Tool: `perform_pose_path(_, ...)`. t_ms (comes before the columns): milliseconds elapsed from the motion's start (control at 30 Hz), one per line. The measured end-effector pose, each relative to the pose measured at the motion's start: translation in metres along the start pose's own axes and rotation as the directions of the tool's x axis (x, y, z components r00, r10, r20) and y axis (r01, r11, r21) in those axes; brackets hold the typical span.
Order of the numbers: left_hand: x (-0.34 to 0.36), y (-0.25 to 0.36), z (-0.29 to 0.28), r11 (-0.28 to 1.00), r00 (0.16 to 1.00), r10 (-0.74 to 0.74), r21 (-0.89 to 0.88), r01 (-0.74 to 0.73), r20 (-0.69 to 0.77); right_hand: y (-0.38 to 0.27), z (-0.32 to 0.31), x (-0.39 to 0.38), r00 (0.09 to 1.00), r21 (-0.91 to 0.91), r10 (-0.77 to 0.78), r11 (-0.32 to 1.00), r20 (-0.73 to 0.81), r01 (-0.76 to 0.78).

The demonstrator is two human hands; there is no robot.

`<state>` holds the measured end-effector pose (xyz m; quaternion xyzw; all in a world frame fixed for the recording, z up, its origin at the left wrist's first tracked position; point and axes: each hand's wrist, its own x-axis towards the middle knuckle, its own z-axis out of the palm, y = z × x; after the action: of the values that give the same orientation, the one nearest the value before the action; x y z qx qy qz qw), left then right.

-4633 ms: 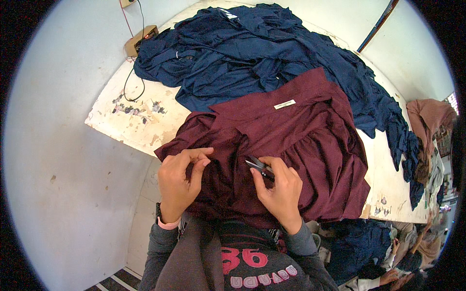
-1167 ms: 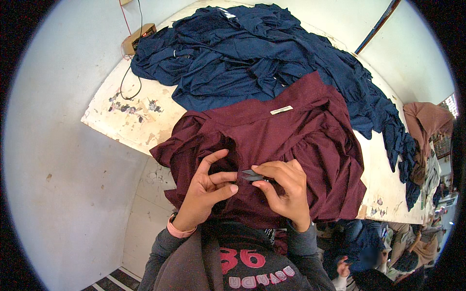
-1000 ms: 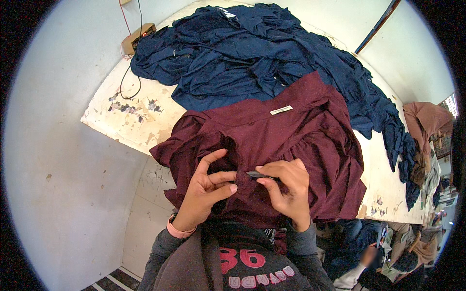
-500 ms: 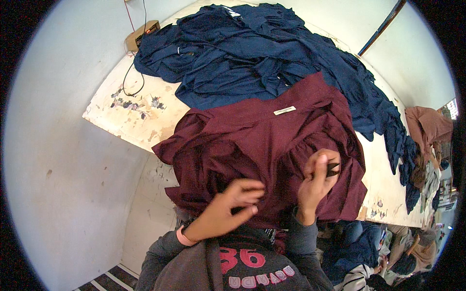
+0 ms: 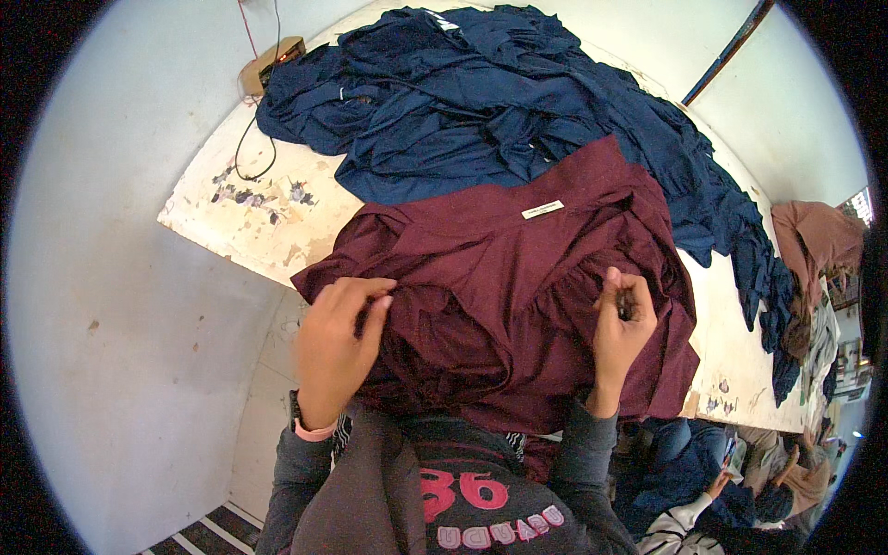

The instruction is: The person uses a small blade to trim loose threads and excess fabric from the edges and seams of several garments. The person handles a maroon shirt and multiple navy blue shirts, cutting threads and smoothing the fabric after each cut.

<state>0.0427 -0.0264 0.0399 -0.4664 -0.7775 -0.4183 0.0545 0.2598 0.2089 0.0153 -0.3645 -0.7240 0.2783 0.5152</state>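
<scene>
A maroon garment [image 5: 518, 268] lies spread over the front of the table, gathered in folds, with a small white label [image 5: 542, 210] near its far edge. My left hand [image 5: 340, 338] is at the garment's left side, thumb and fingertips pinched together on a fold of its cloth. Over the gathered right part, my right hand [image 5: 622, 324] is curled, thumb against forefinger. Something small and dark shows inside its curled fingers, too hidden to name. A pink band circles my left wrist.
Dark blue garments [image 5: 462, 102] are heaped across the far side of the table [image 5: 208, 199] and hang over its right edge. A brown box with a cable [image 5: 273, 65] stands at the back left. People [image 5: 684, 504] sit at the lower right.
My left hand has moved left and away from me, from the garment's middle to its left side, where it pinches the cloth. My right hand has shifted only slightly.
</scene>
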Motion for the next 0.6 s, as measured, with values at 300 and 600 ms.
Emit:
perform_pose_path(300,0.022,-0.01,0.066,0.904,0.885,0.428,-0.067,-0.423,0.185,-0.058,0.021,-0.031,0.743,-0.099,-0.202,0.935,0.638,0.339)
perform_pose_path(600,0.023,-0.026,0.077,0.538,0.718,0.177,-0.677,0.503,0.673,-0.03,0.016,-0.026,0.692,0.356,0.163,0.762,0.703,-0.541)
